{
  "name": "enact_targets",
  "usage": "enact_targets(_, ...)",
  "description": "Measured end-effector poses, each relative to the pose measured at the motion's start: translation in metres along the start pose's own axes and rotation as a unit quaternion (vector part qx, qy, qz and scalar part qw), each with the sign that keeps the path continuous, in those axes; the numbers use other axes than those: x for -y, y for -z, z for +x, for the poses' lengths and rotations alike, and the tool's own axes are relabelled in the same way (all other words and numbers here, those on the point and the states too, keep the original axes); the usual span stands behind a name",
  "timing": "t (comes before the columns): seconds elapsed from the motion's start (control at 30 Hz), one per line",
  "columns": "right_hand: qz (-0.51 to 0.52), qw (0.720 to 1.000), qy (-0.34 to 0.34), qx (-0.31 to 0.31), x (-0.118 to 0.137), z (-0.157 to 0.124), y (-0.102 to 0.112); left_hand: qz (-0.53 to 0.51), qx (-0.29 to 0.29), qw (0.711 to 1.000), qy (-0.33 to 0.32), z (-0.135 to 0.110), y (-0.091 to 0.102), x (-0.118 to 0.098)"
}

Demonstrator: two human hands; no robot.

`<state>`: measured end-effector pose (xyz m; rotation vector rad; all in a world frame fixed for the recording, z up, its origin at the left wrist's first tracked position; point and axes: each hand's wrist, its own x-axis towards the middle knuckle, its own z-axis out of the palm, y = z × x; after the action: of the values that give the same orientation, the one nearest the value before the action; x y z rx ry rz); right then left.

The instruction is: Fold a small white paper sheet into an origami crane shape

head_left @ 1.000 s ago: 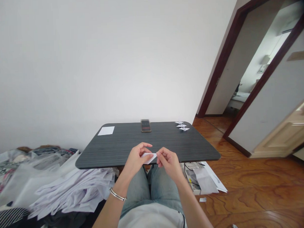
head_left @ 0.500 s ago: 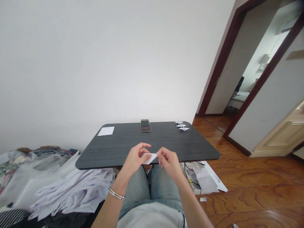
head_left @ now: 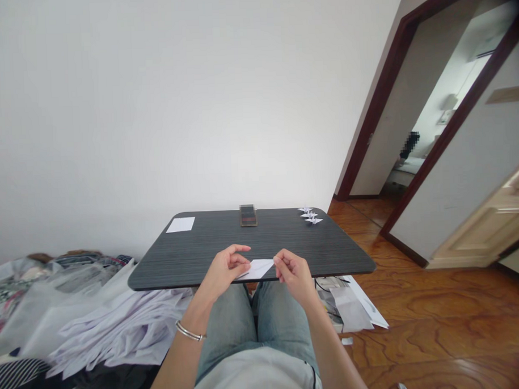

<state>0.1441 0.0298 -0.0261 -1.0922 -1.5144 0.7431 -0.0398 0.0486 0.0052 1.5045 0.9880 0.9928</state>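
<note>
- The step in hand is judged to be the folding of the paper (head_left: 261, 267), worked between both hands near the front edge of the surface (head_left: 218, 235).
- For a clean result, the paper should be steadied at its left end while the right tip is guided, so that no twist is brought into the layers.
- Edges are best lined up before any crease is pressed; a crease set askew would probably be carried into every later fold.
- Firm backing is likely to be better given farther in on the surface than at its rim, where part of the paper could be left unsupported.
- Pressure is best run from the middle of a fold toward its points, lightly at first, since thin tips could easily be crumpled.
- The paper is placed between the hands: its left end is covered by the thumb of the left hand (head_left: 226, 270), its right tip is met by the right hand (head_left: 293, 274).
- By the right fingers the tip is pinched between thumb and forefinger.
- By the left thumb the paper is touched, while the forefinger is held raised, apart from it; whether the paper is gripped from beneath cannot be told.
- The middle of the paper is left uncovered between the fingers.
</note>
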Motion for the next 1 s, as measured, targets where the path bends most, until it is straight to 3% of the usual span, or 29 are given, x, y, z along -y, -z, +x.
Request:
enact_targets(0.4,0.016,1.0,-0.006,0.006,-0.006,0.004,-0.002,-0.007,0.02,1.0,-0.013,0.003,-0.006,0.006)
enact_targets(0.53,0.086,0.995,-0.045,-0.033,-0.008,0.005,-0.012,-0.035,-0.028,0.999,-0.032,0.006,-0.011,0.011)
enact_targets(0.63,0.103,0.993,-0.061,0.003,-0.008,0.003,-0.02,-0.053,-0.069,0.995,-0.049,0.008,-0.013,0.012)
enact_targets(0.77,0.11,0.991,-0.058,0.039,-0.006,0.0,-0.027,-0.056,-0.078,0.994,-0.046,0.007,-0.016,0.009)
enact_targets(0.9,0.113,0.992,-0.047,0.015,-0.003,0.001,-0.03,-0.056,-0.06,0.996,-0.031,0.005,-0.019,0.007)
enact_targets(1.0,0.13,0.99,-0.054,-0.004,-0.004,0.002,-0.031,-0.06,-0.014,0.998,-0.011,0.004,-0.021,0.008)
